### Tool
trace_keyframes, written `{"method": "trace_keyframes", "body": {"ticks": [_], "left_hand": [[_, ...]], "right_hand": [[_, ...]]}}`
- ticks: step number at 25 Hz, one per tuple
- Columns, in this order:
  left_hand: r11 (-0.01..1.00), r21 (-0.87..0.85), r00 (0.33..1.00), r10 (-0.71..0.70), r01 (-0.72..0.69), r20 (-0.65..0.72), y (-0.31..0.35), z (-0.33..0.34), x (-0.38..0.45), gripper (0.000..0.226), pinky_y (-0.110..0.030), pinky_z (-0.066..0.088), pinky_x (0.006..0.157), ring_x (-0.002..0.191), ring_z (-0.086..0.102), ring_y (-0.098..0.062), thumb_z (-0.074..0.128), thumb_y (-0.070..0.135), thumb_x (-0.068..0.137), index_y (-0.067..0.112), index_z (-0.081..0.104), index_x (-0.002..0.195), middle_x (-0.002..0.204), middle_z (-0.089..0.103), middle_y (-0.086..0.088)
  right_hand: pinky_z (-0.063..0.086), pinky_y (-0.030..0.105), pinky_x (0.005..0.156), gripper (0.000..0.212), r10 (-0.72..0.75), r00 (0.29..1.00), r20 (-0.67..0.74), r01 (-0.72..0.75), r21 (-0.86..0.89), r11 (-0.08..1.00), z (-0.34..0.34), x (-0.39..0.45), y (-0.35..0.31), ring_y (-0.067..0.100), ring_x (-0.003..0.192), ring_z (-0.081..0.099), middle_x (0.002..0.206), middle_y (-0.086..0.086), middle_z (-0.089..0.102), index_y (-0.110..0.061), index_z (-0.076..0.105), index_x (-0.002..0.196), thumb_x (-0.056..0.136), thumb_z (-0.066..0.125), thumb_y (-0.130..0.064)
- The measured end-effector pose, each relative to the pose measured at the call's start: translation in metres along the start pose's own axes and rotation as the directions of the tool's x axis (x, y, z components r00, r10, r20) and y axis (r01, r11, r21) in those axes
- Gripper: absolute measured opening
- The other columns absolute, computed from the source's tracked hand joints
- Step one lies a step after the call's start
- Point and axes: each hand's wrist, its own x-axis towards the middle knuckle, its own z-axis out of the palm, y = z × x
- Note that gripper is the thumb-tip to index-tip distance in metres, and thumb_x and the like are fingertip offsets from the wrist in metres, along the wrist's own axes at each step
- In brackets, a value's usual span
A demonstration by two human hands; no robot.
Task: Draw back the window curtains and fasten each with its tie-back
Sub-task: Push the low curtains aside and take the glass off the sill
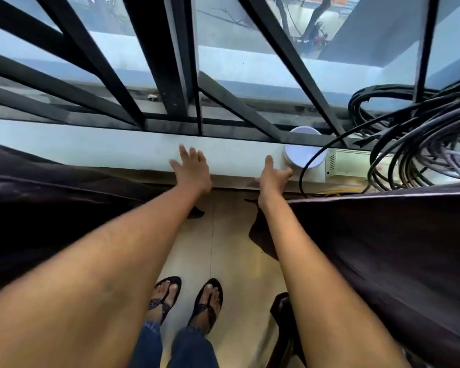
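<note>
Both hands out over the sill [91, 144], curtains parted.
Left hand [191, 171] fingers spread, holding nothing; right hand [272, 176] relaxed, between the dark curtains [383, 235].

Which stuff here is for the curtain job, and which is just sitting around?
For the job:
left curtain
right curtain
left hand, open
right hand, open
No tie-back shows.

Just sitting around:
round white device on the sill
white box
bundle of black cables
window bars
</note>
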Motion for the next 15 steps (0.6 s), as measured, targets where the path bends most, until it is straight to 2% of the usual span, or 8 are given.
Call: {"method": "trace_keyframes", "body": {"ticks": [2,3,5,7,8,11,14,15], "left_hand": [[0.996,0.083,1.000,-0.015,0.013,0.015,0.001,0.003,0.013,0.082,-0.059,0.008,0.112,0.141,-0.013,-0.040,0.055,0.033,0.087,0.005,0.005,0.146,0.155,0.001,-0.015],[0.996,0.086,1.000,-0.017,0.016,0.020,0.002,0.003,0.014,0.084,-0.059,0.007,0.112,0.141,-0.013,-0.041,0.056,0.036,0.086,0.005,0.007,0.146,0.155,0.003,-0.016],[0.997,0.076,1.000,-0.011,0.010,0.015,0.004,0.000,0.016,0.083,-0.058,0.009,0.113,0.141,-0.011,-0.041,0.058,0.040,0.085,0.004,0.013,0.144,0.155,0.007,-0.017],[0.997,0.080,1.000,-0.002,0.000,0.028,0.004,-0.004,0.016,0.081,-0.058,0.010,0.113,0.141,-0.010,-0.042,0.058,0.043,0.084,0.002,0.020,0.142,0.154,0.011,-0.018],[0.996,0.086,0.999,0.003,-0.006,0.036,0.005,-0.007,0.017,0.080,-0.058,0.010,0.113,0.141,-0.009,-0.042,0.058,0.043,0.084,0.001,0.022,0.142,0.154,0.012,-0.018],[0.998,0.064,0.999,0.001,-0.004,0.047,0.006,-0.010,0.017,0.082,-0.058,0.010,0.113,0.141,-0.010,-0.042,0.059,0.045,0.083,0.001,0.022,0.141,0.154,0.011,-0.018],[0.998,0.065,0.998,0.011,-0.015,0.069,0.002,-0.007,0.018,0.088,-0.058,0.009,0.112,0.140,-0.014,-0.041,0.059,0.047,0.082,0.002,0.015,0.144,0.155,0.005,-0.017],[0.998,0.067,0.997,0.011,-0.016,0.078,-0.001,-0.005,0.018,0.089,-0.059,0.007,0.112,0.140,-0.016,-0.041,0.058,0.047,0.083,0.002,0.012,0.144,0.155,0.001,-0.018]], "right_hand": [[0.048,0.037,0.081,0.060,0.116,0.988,-0.104,-0.088,0.242,0.966,0.008,0.017,-0.008,0.025,0.098,0.051,0.118,0.010,0.046,-0.006,0.024,0.137,0.092,0.048,-0.038],[0.047,0.037,0.086,0.061,0.144,0.977,-0.158,-0.093,0.290,0.953,0.011,0.025,-0.012,0.026,0.103,0.051,0.127,0.012,0.047,-0.005,0.025,0.139,0.093,0.045,-0.040],[0.038,0.042,0.103,0.058,0.169,0.951,-0.260,-0.102,0.253,0.962,0.014,0.037,-0.018,0.030,0.122,0.047,0.141,0.014,0.042,-0.004,0.029,0.140,0.095,0.040,-0.040],[0.034,0.043,0.108,0.055,0.166,0.934,-0.318,-0.109,0.189,0.976,0.012,0.050,-0.017,0.032,0.127,0.043,0.143,0.016,0.040,-0.004,0.031,0.139,0.096,0.038,-0.037],[0.034,0.042,0.108,0.056,0.162,0.942,-0.294,-0.115,0.172,0.978,0.009,0.056,-0.016,0.031,0.128,0.043,0.144,0.016,0.039,-0.006,0.032,0.140,0.094,0.036,-0.038],[0.034,0.038,0.110,0.070,0.133,0.987,-0.093,-0.132,0.021,0.991,0.002,0.058,-0.014,0.026,0.131,0.041,0.145,0.011,0.039,-0.014,0.034,0.140,0.077,0.023,-0.044],[0.043,0.046,0.099,0.051,0.114,0.966,-0.231,-0.080,0.153,0.985,0.015,0.040,-0.012,0.036,0.110,0.055,0.132,0.023,0.050,-0.009,0.033,0.133,0.085,0.031,-0.028],[0.043,0.048,0.092,0.054,0.075,0.972,-0.223,-0.036,0.174,0.984,0.020,0.028,-0.008,0.037,0.101,0.057,0.130,0.027,0.050,-0.008,0.030,0.133,0.082,0.032,-0.024]]}}
